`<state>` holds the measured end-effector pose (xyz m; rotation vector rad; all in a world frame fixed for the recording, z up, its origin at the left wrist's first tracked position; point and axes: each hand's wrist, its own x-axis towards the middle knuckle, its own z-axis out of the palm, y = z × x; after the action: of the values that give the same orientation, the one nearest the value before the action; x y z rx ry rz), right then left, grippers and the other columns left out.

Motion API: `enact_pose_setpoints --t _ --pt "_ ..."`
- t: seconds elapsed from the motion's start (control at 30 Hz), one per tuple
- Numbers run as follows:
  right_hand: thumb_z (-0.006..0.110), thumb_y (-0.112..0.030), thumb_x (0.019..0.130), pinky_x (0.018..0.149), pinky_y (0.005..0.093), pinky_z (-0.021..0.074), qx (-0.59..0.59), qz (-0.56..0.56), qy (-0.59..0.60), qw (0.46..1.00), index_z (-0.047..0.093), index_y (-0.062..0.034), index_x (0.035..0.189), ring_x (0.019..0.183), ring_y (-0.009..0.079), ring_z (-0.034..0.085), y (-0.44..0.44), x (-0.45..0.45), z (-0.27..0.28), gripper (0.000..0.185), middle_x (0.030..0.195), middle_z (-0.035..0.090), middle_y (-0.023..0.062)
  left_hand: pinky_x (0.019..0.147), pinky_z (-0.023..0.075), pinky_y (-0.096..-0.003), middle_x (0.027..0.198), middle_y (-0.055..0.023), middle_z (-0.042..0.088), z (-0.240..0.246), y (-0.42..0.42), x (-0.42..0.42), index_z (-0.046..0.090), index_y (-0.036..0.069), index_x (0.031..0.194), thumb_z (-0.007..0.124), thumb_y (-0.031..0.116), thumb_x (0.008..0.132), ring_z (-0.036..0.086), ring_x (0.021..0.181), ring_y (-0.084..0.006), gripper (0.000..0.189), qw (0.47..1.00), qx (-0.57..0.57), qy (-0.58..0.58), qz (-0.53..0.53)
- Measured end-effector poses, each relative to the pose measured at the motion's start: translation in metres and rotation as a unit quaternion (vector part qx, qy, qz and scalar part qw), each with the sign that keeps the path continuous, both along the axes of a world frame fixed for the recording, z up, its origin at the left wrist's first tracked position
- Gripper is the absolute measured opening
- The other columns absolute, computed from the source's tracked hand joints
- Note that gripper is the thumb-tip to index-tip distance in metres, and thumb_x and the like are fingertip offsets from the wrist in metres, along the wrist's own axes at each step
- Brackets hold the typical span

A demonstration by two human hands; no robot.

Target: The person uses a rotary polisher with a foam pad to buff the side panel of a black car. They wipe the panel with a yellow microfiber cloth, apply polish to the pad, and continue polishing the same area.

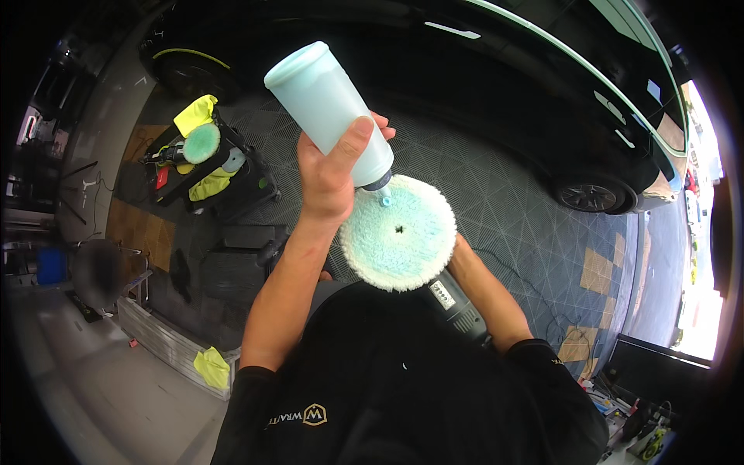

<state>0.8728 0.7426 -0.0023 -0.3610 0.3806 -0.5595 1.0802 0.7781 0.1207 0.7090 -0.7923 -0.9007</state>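
My left hand (334,168) grips a translucent plastic squeeze bottle (331,99), tipped with its dark cap and nozzle downward. The nozzle tip is over the upper part of a round white wool polishing pad (401,250), which has pale blue-green staining and a small centre hole. The pad faces up on a polishing machine (459,305), whose dark body shows below it against my black shirt. My right hand (458,250) is mostly hidden behind the pad's right edge, at the machine's head; its fingers cannot be seen.
A black car (407,75) stands ahead, over a tiled floor. At left, a dark cart (232,195) bears another polisher with a green pad (201,143) and yellow cloths. A metal work platform (168,343) with a yellow cloth (213,367) is lower left. A cable (511,270) crosses the floor at right.
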Motion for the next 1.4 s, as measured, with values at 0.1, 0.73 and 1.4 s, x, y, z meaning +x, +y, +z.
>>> enact_pose_setpoints --t 0.1,0.73,1.4 --pt "0.049 -0.024 0.118 0.104 0.0443 0.0618 -0.007 0.001 -0.008 1.0 0.054 -0.0024 0.152 0.124 0.0271 0.069 0.005 0.004 0.01 0.04 0.129 0.066 0.0134 0.094 0.0611 -0.042 0.109 -0.0161 0.076 0.031 0.008 0.004 0.062 0.002 0.131 0.078 0.029 0.1 0.077 0.103 -0.0261 0.044 0.995 -0.045 -0.087 0.018" --pt "0.058 -0.018 0.115 0.101 0.0366 0.0618 -0.026 -0.058 0.062 0.996 0.061 -0.0005 0.142 0.117 0.0209 0.071 0.041 0.074 0.031 0.032 0.128 0.07 0.0108 0.096 0.0619 -0.0421 0.107 -0.0161 0.077 -0.006 0.066 0.044 0.07 -0.003 0.122 0.077 0.031 0.104 0.077 0.1 -0.0241 0.04 0.987 0.022 0.048 -0.154" --pt "0.049 -0.057 0.112 0.113 0.0622 0.0548 0.195 -0.056 0.381 0.902 0.049 -0.0036 0.161 0.14 0.0444 0.061 0.031 -0.157 -0.001 0.072 0.16 0.056 0.0247 0.092 0.0627 -0.0504 0.135 -0.0194 0.063 -0.485 0.319 0.174 0.056 0.013 0.144 0.073 0.05 0.103 0.069 0.115 -0.0354 0.058 0.629 0.441 0.545 0.337"
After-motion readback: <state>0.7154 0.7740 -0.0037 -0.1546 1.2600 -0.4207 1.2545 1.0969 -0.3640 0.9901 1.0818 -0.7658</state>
